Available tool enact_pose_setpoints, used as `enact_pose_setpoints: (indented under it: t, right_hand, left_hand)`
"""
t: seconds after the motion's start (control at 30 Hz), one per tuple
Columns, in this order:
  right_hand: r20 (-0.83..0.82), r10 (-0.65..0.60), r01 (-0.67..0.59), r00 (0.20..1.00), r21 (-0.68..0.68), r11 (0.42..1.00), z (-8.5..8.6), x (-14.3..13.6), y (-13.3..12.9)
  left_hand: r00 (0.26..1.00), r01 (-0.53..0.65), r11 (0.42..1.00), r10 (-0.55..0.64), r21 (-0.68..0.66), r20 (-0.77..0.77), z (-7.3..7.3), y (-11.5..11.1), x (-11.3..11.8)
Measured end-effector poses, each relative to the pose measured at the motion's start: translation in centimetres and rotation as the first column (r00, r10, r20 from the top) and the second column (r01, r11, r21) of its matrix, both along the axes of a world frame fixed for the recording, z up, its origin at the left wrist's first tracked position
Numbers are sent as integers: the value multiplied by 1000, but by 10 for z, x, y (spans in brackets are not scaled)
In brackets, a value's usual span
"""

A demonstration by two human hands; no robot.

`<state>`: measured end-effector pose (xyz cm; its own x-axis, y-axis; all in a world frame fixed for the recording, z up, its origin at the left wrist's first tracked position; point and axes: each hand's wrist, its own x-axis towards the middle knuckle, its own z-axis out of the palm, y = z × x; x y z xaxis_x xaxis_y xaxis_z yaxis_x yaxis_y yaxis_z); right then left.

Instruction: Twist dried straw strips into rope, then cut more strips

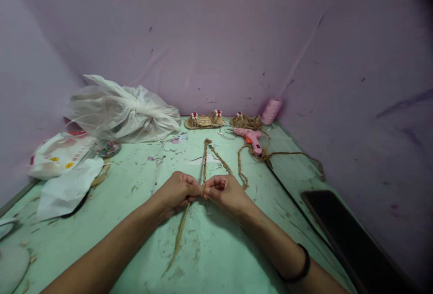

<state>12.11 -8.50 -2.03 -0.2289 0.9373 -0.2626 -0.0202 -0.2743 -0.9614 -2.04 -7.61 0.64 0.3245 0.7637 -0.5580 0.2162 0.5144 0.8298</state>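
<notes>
**Left hand (pixel 177 191) and right hand (pixel 228 192) meet at a braided cord (pixel 204 163)**

The fingers of both hands are closed in a pinch, thumbs bent inward and tips nearly touching, with the near end of the braided cord caught between them; the cord runs from there straight away over the pale green surface (pixel 216 262), in the middle of the view; a loose flat strand (pixel 179 237) trails below the left hand towards the near edge; whether the hands rest on the surface, I cannot tell.

Another twisted length (pixel 223 163) slants from near the cord's far end to behind the right hand; beyond lies a pink glue gun (pixel 248 135), its black cable (pixel 291 196) running past a dark flat object (pixel 352 235) at right; along the back wall (pixel 203 50) stand two woven straw pieces (pixel 204 122) trimmed with red and white beads (pixel 217 113), and a pink thread spool (pixel 271 112) leaning in the corner; to the left are a knotted white plastic bag (pixel 131 109), a printed packet (pixel 64 154), a small clear bag of beads (pixel 108 149) and a white sheet (pixel 69 190); a dark band (pixel 306 262) circles the right forearm.
</notes>
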Motion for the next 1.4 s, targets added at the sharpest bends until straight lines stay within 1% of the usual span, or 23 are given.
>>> enact_pose_setpoints:
  t: [0.1,0.2,0.3,0.4,0.47,0.5,0.57,0.63,0.7,0.77,0.87,0.93,1.0,1.07,1.1,1.17,1.2,1.23,1.27,1.33,1.4]
  right_hand:
    - [69,3,-7,998,47,999,2,-1,-2]
    - [267,-20,-13,963,121,993,2,3,-2]
    - [446,-39,-32,894,150,988,2,8,1]
    - [534,-15,-38,845,88,995,7,9,1]
    - [602,-45,-23,797,105,994,14,6,-3]
    - [641,-79,-22,764,148,989,18,3,-7]
    - [713,-146,-60,686,256,965,25,-4,-16]
    - [768,-189,-141,612,341,929,29,-10,-25]
    - [798,-203,-218,568,384,897,29,-15,-32]
    - [813,-207,-268,544,402,876,25,-18,-37]
    - [847,-196,-316,494,384,867,21,-22,-43]
    - [874,-163,-351,458,346,870,26,-24,-46]
    - [889,-105,-373,445,291,881,35,-21,-46]
    - [870,-74,-345,488,270,899,44,-12,-40]
    - [840,-86,-299,536,284,911,47,-6,-35]
    - [740,-170,-140,651,337,931,48,6,-22]
    - [678,-201,-58,707,339,939,46,10,-16]
    - [614,-198,-2,764,309,951,42,13,-11]
    - [542,-156,15,826,256,966,38,14,-7]
    - [367,-12,-24,930,92,995,30,11,-3]
    - [176,108,-95,979,-78,992,24,3,-4]
  left_hand:
    - [996,-56,998,57,26,-65,0,-1,4]
    - [987,-98,992,106,76,-119,-2,-2,7]
    - [985,-71,986,93,150,-147,-8,-2,8]
    - [981,-19,977,60,214,-186,-12,-3,8]
    - [982,-21,973,63,231,-179,-12,-4,10]
    - [984,-43,975,80,217,-161,-10,-4,11]
    - [986,-114,984,130,136,-108,-6,-6,13]
    - [983,-171,985,173,41,-55,-2,-7,14]
    - [981,-195,981,195,5,-22,0,-8,13]
    - [980,-198,980,198,22,-7,-1,-9,12]
    - [985,-168,984,169,56,-19,-4,-8,10]
    - [990,-141,989,142,53,-21,-5,-7,9]
    - [993,-120,992,121,34,-6,-4,-6,8]
    - [995,-99,995,98,11,32,-3,-4,6]
    - [995,-88,996,88,1,52,-2,-3,5]
    - [994,-61,998,61,-11,89,0,-1,3]
    - [994,-47,999,48,-12,101,1,0,2]
    - [994,-33,999,34,-11,106,1,1,1]
    - [994,-23,1000,23,-9,107,0,1,0]
    - [995,-16,1000,16,4,99,-1,1,-1]
    - [997,-11,1000,9,26,78,-4,1,-1]
